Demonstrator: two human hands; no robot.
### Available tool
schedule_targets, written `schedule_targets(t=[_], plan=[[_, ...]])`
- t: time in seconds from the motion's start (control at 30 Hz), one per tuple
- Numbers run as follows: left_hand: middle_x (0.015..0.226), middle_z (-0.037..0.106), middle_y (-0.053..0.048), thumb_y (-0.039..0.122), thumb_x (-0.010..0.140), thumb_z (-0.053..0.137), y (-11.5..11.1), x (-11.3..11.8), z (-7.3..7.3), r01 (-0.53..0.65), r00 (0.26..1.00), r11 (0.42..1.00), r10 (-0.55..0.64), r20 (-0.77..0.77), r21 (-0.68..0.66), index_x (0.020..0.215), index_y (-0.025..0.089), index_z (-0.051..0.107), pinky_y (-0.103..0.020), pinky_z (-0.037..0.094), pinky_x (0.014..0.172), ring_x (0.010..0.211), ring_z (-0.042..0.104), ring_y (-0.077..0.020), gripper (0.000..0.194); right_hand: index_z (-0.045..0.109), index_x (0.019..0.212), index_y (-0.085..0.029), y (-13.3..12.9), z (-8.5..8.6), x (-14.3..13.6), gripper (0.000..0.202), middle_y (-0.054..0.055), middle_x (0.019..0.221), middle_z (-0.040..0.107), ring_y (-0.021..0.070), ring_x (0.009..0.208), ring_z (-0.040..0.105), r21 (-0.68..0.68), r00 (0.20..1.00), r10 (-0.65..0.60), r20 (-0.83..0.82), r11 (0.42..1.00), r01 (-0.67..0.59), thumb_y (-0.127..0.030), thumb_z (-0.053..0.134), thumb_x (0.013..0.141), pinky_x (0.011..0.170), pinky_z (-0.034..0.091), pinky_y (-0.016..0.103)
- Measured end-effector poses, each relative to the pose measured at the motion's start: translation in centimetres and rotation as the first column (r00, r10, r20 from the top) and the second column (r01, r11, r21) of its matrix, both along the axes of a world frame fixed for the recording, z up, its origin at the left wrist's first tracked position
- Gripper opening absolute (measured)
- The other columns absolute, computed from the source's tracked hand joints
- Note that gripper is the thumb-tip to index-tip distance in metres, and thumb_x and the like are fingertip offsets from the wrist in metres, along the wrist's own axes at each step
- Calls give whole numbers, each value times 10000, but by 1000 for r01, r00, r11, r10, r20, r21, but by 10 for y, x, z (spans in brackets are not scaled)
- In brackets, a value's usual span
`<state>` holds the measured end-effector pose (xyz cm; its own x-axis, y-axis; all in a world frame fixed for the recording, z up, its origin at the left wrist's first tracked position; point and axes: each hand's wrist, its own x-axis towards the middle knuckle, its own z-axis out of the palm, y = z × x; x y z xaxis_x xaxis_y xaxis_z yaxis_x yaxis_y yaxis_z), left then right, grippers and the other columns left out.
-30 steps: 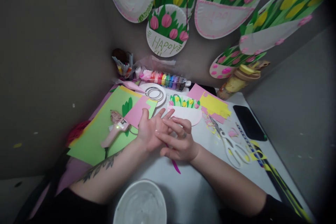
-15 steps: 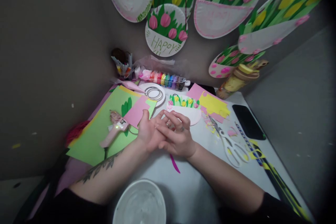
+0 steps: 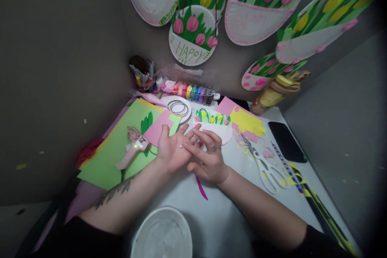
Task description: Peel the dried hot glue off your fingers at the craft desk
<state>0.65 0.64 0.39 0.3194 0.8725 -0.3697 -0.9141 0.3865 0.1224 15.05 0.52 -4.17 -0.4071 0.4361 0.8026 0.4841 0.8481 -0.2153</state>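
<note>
Palm up, my left hand (image 3: 172, 152) is held out above the table with its fingers stretched. A tiny pale pink ball (image 3: 181, 146), seemingly of modelling clay, lies on that palm. My right hand (image 3: 210, 159) hovers just beside it, its fingers spread and their tips over the left palm and fingers. Behind the hands lies a paper-plate basket (image 3: 216, 132) with small yellow and pink paper tulips, partly covered by my fingers. Beneath my right hand a magenta modelling knife (image 3: 201, 189) rests on the table.
A pink glue gun (image 3: 133, 151) lies on green paper (image 3: 102, 165) at left. White scissors (image 3: 264, 169) and a phone (image 3: 287, 141) are at right. A white bowl (image 3: 189, 238) stands in front, packed coloured clay (image 3: 190, 90) at the back, and plate baskets (image 3: 193, 44) hang on the wall.
My right hand has slid back off the left palm and its fingers have lifted apart. The little ball, hidden before, now shows on the left palm.
</note>
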Motion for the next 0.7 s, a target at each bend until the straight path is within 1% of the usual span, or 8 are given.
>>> schedule_targets(t=[0.1,0.2,0.27,0.33,0.43,0.57,0.63,0.7], plan=[[1340,512,-239,710,875,231,0,0,2,0,1000,1000,0,1,5,1222,169,455,-536,533,821,1080,622,-338,681,637,1238,-266,-1,2,0,534,105,1354,492,299,1220,417,-14,1000,8,-10,1000,-8,-591,331,945,1024,401,485],[1357,507,-229,715,875,212,0,0,3,7,1000,1000,-7,-5,5,1273,175,430,-534,532,826,1105,614,-339,705,654,1212,-298,-2,3,-1,519,81,1388,468,294,1230,410,-8,999,36,-1,999,-36,-609,344,935,1020,403,479],[1350,514,-230,722,871,210,-1,0,3,14,1000,1000,-14,-6,1,1301,168,420,-521,532,826,1116,607,-339,732,664,1198,-316,-2,4,-3,508,65,1434,434,298,1244,396,-8,999,32,27,999,-31,-625,371,920,1019,398,477],[1341,520,-235,729,866,215,-1,-1,2,17,1000,1000,-17,-1,2,1307,153,427,-503,534,827,1127,600,-338,756,670,1194,-304,-2,4,-4,513,68,1469,402,307,1256,382,-10,999,8,45,1000,-7,-623,376,919,1020,389,482],[1352,517,-214,736,863,214,-1,-1,0,16,1000,1000,-16,-1,25,1294,163,447,-484,535,828,1125,601,-325,754,686,1165,-274,-2,4,-3,520,76,1477,400,313,1263,374,2,999,-7,37,1000,7,-606,360,933,1019,379,491],[1375,506,-194,729,870,197,-2,-1,1,23,999,999,-22,-31,25,1300,182,437,-486,529,847,1120,603,-313,736,687,1163,-290,-2,4,-2,488,62,1506,382,316,1260,380,39,998,26,53,999,-28,-629,480,879,1000,389,478],[1364,512,-199,726,872,197,-2,-1,2,25,999,1000,-25,-37,1,1301,172,434,-476,525,858,1123,600,-306,740,669,1192,-301,-2,3,-2,508,66,1513,379,309,1262,383,56,997,-14,75,998,10,-647,503,859,991,394,462],[1349,520,-200,730,867,216,-2,-1,2,24,999,1000,-25,-33,-15,1285,168,450,-466,527,852,1111,603,-300,738,658,1209,-298,-2,2,-2,521,78,1495,405,301,1267,381,84,992,-83,93,994,75,-651,487,866,989,391,449]])
